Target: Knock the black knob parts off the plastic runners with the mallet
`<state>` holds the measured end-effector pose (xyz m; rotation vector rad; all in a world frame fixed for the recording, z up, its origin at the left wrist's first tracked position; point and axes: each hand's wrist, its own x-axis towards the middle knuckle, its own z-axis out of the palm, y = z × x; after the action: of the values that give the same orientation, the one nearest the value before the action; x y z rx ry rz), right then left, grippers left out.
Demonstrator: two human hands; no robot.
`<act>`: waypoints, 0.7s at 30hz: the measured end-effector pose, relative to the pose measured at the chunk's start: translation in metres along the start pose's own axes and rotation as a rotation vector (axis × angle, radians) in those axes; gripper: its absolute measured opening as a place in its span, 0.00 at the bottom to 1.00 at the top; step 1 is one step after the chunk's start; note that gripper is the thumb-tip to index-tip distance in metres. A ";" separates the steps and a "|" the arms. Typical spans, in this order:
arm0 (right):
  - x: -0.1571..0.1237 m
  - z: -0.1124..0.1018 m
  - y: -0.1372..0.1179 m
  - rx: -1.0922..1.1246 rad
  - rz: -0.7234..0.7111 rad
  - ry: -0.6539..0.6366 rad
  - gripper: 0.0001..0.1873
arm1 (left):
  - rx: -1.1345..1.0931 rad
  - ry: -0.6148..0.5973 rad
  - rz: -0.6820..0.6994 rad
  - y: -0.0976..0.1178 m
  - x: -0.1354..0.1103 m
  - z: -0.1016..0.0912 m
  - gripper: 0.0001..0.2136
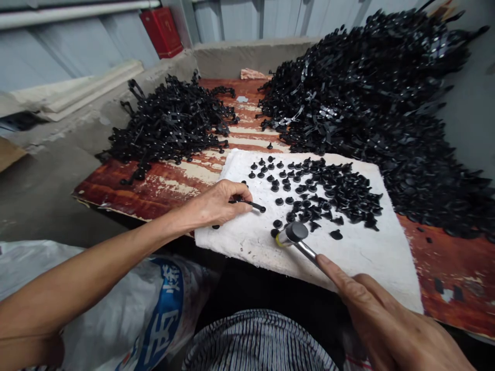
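Note:
My left hand [221, 204] is closed around a thin black linkage piece [257, 206], whose ringed end sticks out over the white cloth [247, 242]. In my right hand [390, 314] is a small mallet [297, 233] with a black face and a metal handle, its head low over the cloth. Part of the grip is hidden by my fingers. Several small black rubber knobs with pointed stems [344, 193] lie between and beyond my hands, loose at the left and heaped at the right.
A pile of black linkage pieces [170, 121] lies at the left back of the worn red-brown board [185, 178]. A much larger black heap [348, 87] rises at the right. A red box [161, 32] stands by the wall, and a white sack [104, 304] sits at lower left.

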<state>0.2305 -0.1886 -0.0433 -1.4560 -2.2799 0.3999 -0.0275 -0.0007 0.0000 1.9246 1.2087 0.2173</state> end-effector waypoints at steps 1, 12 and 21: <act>0.005 0.000 -0.002 -0.015 -0.013 0.000 0.42 | -0.032 0.008 -0.034 0.000 0.000 0.001 0.05; 0.050 -0.002 -0.009 -0.210 -0.085 0.117 0.42 | -0.091 0.040 -0.072 -0.004 0.002 0.004 0.03; 0.020 -0.001 0.009 0.056 0.138 0.333 0.33 | -0.072 0.062 0.017 0.001 -0.008 0.001 0.08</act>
<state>0.2305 -0.1667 -0.0427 -1.5291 -1.9005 0.2367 -0.0307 -0.0083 0.0022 1.8790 1.2088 0.3272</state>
